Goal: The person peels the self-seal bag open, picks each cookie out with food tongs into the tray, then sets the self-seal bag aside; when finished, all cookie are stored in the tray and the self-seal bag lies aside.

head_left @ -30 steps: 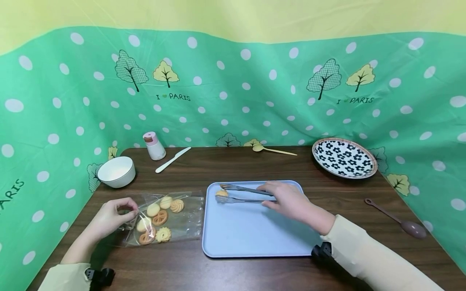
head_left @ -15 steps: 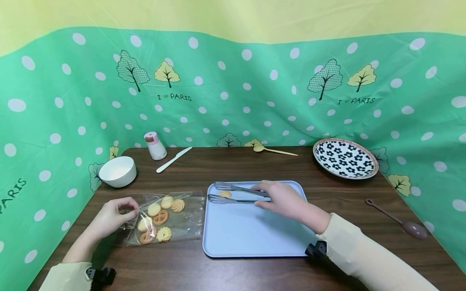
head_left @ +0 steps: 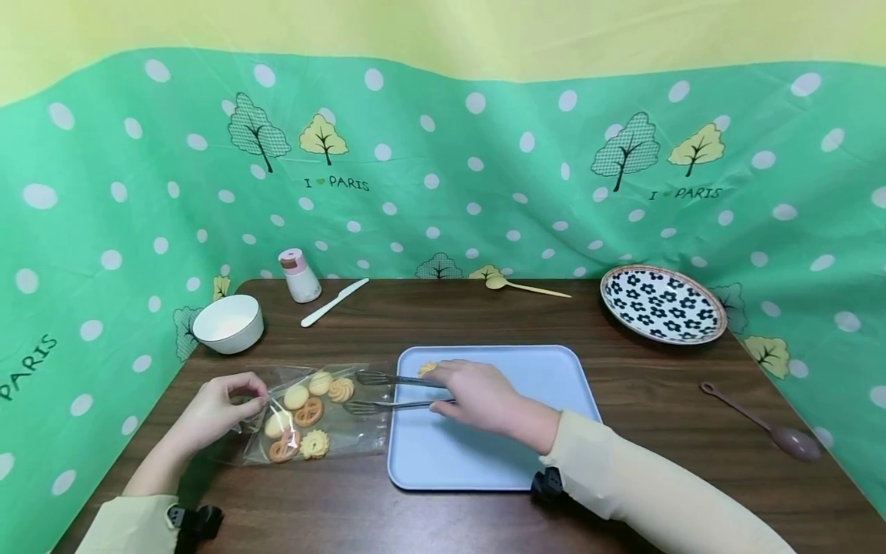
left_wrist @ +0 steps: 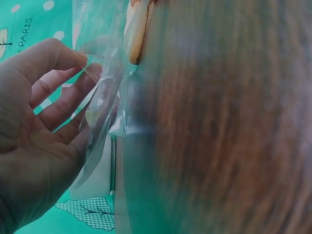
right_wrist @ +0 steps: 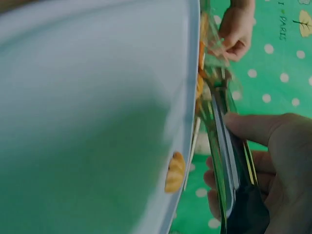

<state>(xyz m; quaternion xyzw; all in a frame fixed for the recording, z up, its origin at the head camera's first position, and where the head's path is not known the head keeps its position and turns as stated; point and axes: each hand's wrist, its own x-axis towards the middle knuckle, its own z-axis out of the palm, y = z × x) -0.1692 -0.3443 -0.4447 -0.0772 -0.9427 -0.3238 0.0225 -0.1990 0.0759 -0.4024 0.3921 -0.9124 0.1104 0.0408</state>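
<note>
In the head view, the right hand (head_left: 481, 396) grips the metal tongs (head_left: 404, 380) between thumb and fingers, over the tray (head_left: 457, 462). Their long axis runs crosswise from that hand, tips pointing toward the left hand (head_left: 218, 412), the two arms spread apart. The tips overlap the clear bag (head_left: 363, 442); whether they are inside it cannot be told. The left hand pinches the bag's far end, cookies (head_left: 309, 412) lying between that hand and the tips. A lone cookie (head_left: 427, 368) on the tray shows just beyond the right hand, partly hidden by it. Beyond the left hand stand a white bowl (head_left: 238, 338) and a shaker (head_left: 302, 283), near a white knife (head_left: 332, 304).

In the left wrist view, thumb and fingertips pinch the plastic, a cookie just beside.

In the right wrist view, thumb and fingers hold opposite sides of the tongs, which point toward the left hand.
</note>
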